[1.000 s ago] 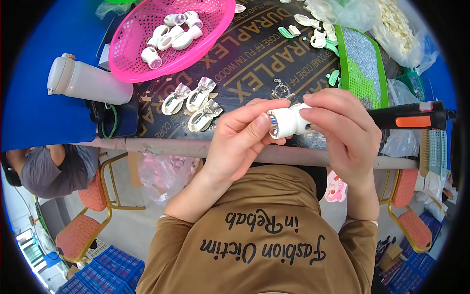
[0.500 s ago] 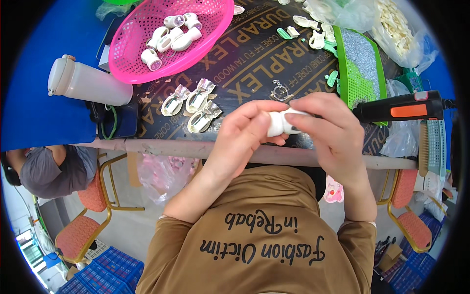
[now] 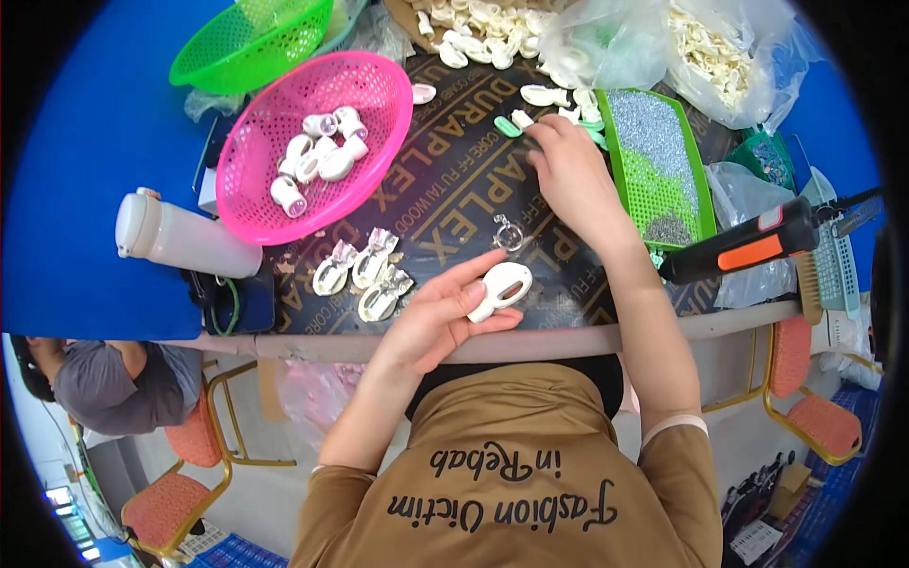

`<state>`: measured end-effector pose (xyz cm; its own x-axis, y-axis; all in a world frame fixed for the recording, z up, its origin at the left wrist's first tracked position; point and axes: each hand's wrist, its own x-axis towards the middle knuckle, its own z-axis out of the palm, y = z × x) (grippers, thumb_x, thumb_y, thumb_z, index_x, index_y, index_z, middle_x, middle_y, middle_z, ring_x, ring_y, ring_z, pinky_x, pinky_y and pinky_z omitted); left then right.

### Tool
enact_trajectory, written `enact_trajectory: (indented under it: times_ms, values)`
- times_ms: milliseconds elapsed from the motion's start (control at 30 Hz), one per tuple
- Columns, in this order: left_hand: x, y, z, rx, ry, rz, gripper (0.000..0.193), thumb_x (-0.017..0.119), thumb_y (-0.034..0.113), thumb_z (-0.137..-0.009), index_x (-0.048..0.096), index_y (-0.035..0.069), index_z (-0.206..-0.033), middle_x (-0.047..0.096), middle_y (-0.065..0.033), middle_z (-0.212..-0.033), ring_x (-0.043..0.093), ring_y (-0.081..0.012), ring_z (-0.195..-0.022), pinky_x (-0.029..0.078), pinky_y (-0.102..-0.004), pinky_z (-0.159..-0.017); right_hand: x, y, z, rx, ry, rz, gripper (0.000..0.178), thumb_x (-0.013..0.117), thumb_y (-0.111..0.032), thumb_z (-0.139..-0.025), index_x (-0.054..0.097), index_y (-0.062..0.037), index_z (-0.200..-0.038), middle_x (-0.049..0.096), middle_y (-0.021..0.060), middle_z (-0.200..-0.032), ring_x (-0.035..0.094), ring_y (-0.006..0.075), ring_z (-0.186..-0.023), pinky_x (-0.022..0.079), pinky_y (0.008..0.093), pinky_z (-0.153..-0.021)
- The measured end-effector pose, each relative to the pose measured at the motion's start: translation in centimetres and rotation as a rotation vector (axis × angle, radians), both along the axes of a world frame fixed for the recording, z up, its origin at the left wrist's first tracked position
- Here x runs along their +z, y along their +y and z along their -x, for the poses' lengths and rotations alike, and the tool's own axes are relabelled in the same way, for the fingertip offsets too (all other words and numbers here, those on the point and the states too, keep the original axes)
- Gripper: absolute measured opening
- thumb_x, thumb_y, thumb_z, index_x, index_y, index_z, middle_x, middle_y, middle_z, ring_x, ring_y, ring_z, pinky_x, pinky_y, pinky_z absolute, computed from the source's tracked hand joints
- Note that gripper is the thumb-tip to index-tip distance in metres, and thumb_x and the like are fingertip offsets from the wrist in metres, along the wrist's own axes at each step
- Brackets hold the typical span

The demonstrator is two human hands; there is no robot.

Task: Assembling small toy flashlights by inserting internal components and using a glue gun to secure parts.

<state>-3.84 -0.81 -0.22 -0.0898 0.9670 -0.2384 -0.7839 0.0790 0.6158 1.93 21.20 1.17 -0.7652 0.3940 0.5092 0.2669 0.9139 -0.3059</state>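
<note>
My left hand (image 3: 431, 322) is closed around a white plastic shell part (image 3: 505, 287) with a rounded end and an oval opening, held above the table's near edge. My right hand (image 3: 576, 180) is stretched over the table, thumb and fingers apart, fingertips beside a small white piece (image 3: 522, 119) and a mint-green piece (image 3: 507, 127). Between the hands a clear ring-shaped part with a small metal chain (image 3: 507, 234) lies on the table. Left of my left hand lie several white oval parts with shiny foil-like pieces (image 3: 375, 257).
A pink basket (image 3: 237, 180) holds several white parts; a green basket (image 3: 189, 66) stands behind. At right are a green tray (image 3: 710, 213) of silvery grains and a black-orange handheld tool (image 3: 748, 248). A white bottle (image 3: 185, 237) lies left. More white parts (image 3: 483, 28) are piled at the back.
My right hand has let go of the white part and moved away to the far pieces. My left hand keeps the part, now turned with its oval opening showing. The view has shifted.
</note>
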Motion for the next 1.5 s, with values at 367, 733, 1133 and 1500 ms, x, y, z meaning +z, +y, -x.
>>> enact_trajectory:
  times_ms: [367, 733, 1133, 1500]
  values:
    - [-0.7, -0.1, 0.5, -0.007, -0.053, -0.092, 0.052, 0.049, 0.015, -0.090, 0.028, 0.002, -0.135, 0.052, -0.0154, -0.113, 0.061, -0.0241, -0.086, 0.052, -0.0351, -0.076, -0.5, 6.3, 7.9, -0.327, -0.288, -0.192, 0.015, 0.052, -0.008, -0.073, 0.064, -0.0098, -0.082, 0.064, 0.0070, -0.076, 0.058, 0.0231, -0.087, 0.037, 0.0401, -0.081]
    - [-0.2, 0.2, -0.3, -0.029, 0.009, -0.055, 0.053, 0.053, 0.007, -0.083, 0.032, 0.002, -0.132, 0.051, -0.0094, -0.107, 0.060, -0.0177, -0.076, 0.051, -0.0250, -0.062, 18.7, -5.8, 10.9, 0.585, 1.098, -0.211, 0.026, 0.061, -0.006, -0.077, 0.053, 0.0032, -0.100, 0.056, 0.0171, -0.089, 0.055, 0.0289, -0.086, 0.044, 0.0346, -0.079]
    - [-0.4, -0.2, 0.5, 0.091, 0.009, -0.051, 0.041, 0.053, 0.014, -0.087, 0.038, 0.004, -0.124, 0.055, -0.0141, -0.095, 0.051, -0.0136, -0.059, 0.035, -0.0185, -0.045, 10.3, -6.6, -2.4, 0.487, 0.456, -0.070, 0.020, 0.064, 0.002, -0.070, 0.060, -0.0012, -0.089, 0.060, 0.0118, -0.092, 0.058, 0.0249, -0.084, 0.046, 0.0321, -0.073]
    - [0.0, -0.1, -0.5, 0.143, 0.008, -0.031, 0.039, 0.039, 0.029, -0.095, 0.042, 0.000, -0.122, 0.054, -0.0122, -0.085, 0.038, -0.0068, -0.045, 0.025, -0.0172, -0.038, 1.6, -7.4, -13.9, 0.156, 0.332, 0.308, 0.019, 0.062, 0.008, -0.068, 0.060, -0.0013, -0.084, 0.061, 0.0110, -0.077, 0.059, 0.0248, -0.065, 0.047, 0.0318, -0.058]
